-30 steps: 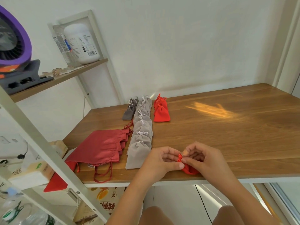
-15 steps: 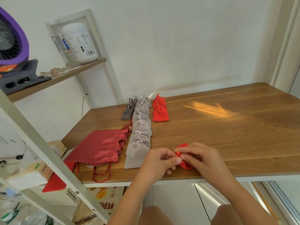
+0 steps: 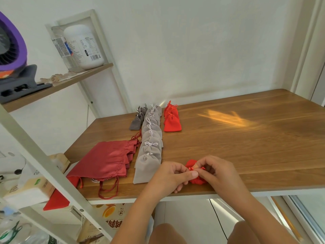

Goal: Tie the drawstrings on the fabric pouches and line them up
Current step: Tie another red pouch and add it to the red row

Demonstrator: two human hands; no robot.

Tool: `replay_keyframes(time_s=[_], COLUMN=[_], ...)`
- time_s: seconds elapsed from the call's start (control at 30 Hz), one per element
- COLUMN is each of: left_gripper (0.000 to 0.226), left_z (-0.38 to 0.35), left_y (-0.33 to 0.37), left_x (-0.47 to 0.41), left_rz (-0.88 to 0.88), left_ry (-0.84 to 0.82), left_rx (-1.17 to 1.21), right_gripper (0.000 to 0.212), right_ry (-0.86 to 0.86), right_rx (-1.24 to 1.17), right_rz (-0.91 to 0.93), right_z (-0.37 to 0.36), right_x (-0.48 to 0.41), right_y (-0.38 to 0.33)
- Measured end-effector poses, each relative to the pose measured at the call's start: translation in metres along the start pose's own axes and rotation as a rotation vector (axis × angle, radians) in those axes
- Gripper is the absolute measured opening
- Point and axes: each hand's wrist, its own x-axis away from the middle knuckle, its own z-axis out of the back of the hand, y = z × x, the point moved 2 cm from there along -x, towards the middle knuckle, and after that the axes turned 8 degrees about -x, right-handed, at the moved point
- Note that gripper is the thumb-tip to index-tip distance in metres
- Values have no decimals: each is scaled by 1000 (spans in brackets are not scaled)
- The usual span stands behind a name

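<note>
The person sits at a wooden table [image 3: 246, 138] and holds a small red pouch [image 3: 195, 181] near the front edge of it, a little right of the middle. The pouch rests on the table between the two hands. The left hand [image 3: 168, 175] has its fingers curled, and its thumb and forefinger pinch the red drawstring [image 3: 190, 168] at the neck of the pouch. The right hand [image 3: 218, 173] is also curled; its fingertips pinch the same drawstring from the other side and its fingers cover part of the pouch. The two hands meet over the neck, thumb against fingertips, so the knot itself is mostly hidden.

Just left of the left hand, a row of light grey pouches [image 3: 151, 143] runs from the front of the table toward the wall; they overlap one another and each shows a white bow. Right of the far end of this row there is a short row of red pouches [image 3: 172, 122], already tied. Left of the far end stand a few dark grey pouches [image 3: 136, 123]. Some larger dark red bags [image 3: 107, 161] lie flat in a pile at the left front corner, and their cords hang over the edge.

On a shelf [image 3: 58, 85] at the left stand a white bottle [image 3: 84, 48] and a purple fan [image 3: 12, 50].
</note>
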Motion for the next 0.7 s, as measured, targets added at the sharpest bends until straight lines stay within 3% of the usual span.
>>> replay_keyframes(time_s=[0.5, 0.7], left_gripper=[25, 28], left_z=[1, 2], left_y=[1, 4], left_x=[5, 6], left_rz=[27, 33], left_ry=[-85, -73], left_rx=[164, 198], right_gripper=[29, 9], right_ry=[-5, 4], right_rx=[82, 101], right_rz=[143, 236], right_z=[-2, -3], right_x=[5, 7], right_y=[-2, 3])
